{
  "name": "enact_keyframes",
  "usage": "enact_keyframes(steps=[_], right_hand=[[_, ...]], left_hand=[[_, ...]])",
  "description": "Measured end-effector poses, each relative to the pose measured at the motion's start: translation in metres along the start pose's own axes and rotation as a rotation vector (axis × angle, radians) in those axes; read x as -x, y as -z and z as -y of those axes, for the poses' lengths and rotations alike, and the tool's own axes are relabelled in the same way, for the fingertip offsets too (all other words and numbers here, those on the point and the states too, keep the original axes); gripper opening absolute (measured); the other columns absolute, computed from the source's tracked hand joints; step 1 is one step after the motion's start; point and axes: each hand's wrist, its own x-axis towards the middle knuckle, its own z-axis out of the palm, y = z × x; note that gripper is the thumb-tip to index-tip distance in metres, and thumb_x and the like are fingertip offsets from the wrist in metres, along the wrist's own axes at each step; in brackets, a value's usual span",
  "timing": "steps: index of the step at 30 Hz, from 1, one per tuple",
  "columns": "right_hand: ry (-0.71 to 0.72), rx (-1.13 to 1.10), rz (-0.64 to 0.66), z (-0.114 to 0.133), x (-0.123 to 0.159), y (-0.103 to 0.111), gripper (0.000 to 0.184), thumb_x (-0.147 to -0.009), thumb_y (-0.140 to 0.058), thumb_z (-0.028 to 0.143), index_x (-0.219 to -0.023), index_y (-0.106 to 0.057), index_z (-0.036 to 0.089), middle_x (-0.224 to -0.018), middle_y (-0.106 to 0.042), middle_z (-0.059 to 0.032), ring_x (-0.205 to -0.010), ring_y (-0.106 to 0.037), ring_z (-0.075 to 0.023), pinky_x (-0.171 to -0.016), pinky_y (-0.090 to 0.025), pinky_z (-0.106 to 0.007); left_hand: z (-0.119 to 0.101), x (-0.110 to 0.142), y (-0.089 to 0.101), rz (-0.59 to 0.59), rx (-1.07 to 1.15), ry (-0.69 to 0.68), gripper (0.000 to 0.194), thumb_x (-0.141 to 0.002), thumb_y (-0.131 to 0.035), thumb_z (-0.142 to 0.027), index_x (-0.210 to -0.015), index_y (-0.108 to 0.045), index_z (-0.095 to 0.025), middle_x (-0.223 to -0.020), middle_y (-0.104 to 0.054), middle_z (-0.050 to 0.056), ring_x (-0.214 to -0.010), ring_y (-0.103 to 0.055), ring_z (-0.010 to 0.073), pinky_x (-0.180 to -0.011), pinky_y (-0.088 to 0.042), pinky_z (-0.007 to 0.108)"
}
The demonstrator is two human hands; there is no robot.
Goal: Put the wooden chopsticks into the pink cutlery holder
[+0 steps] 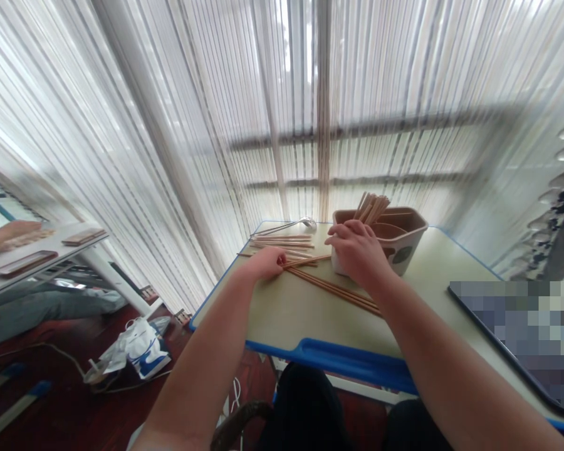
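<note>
My left hand [269,262] is closed in a pinch on the ends of brown chopsticks [336,289]. Several of these slant across the tabletop toward my right forearm, and one or two point right toward the container. Beyond the left hand, paler chopsticks [291,239] lie roughly side by side. My right hand [360,244] is in front of the left side of a beige and brown utensil container [407,250], its fingers bent and slightly apart at the rim. I see nothing held in it; its palm side is hidden. A bundle of chopsticks [372,208] stands upright in the container.
A metal ladle [305,222] lies at the table's back edge. A dark-edged, blurred-out panel [521,338] occupies the right side. The table has a blue rim [338,357]. At far left, another person's hand [21,230] rests over a white table [79,247]. A white bag [141,344] lies on the floor.
</note>
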Motion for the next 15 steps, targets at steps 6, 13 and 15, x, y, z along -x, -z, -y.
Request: enact_keyframes(steps=[6, 13, 15], right_hand=[[-0.032, -0.024, 0.0, 0.004, 0.0, 0.0, 0.019, -0.08, -0.053, 0.017, -0.088, -0.069, 0.022, -0.106, -0.063, -0.0015, -0.102, -0.039, -0.0233, -0.087, -0.029, -0.036], [0.0, -0.112, -0.049, 0.006, -0.001, 0.002, 0.018, -0.081, -0.052, 0.016, -0.085, -0.069, 0.021, -0.098, -0.065, -0.0031, -0.099, -0.043, -0.0226, -0.088, -0.032, -0.037], [-0.007, -0.161, -0.097, 0.007, -0.001, 0.004, 0.019, -0.081, -0.051, 0.016, -0.085, -0.069, 0.02, -0.095, -0.065, -0.0041, -0.097, -0.045, -0.0218, -0.088, -0.034, -0.036]], left_hand=[[0.0, 0.004, 0.006, 0.039, 0.042, 0.015, 0.022, -0.06, -0.056, -0.015, -0.082, -0.062, -0.018, -0.082, -0.064, 0.001, -0.073, -0.057, 0.0149, -0.062, -0.041, 0.022], [-0.007, 0.006, 0.014, -0.009, 0.075, 0.01, 0.017, -0.071, -0.047, -0.025, -0.072, -0.061, -0.016, -0.069, -0.06, 0.0, -0.066, -0.053, 0.0142, -0.057, -0.035, 0.023], [-0.005, 0.005, 0.014, -0.047, 0.094, 0.016, 0.017, -0.071, -0.045, -0.025, -0.071, -0.06, -0.016, -0.068, -0.059, 0.0, -0.066, -0.053, 0.0142, -0.056, -0.034, 0.023]])
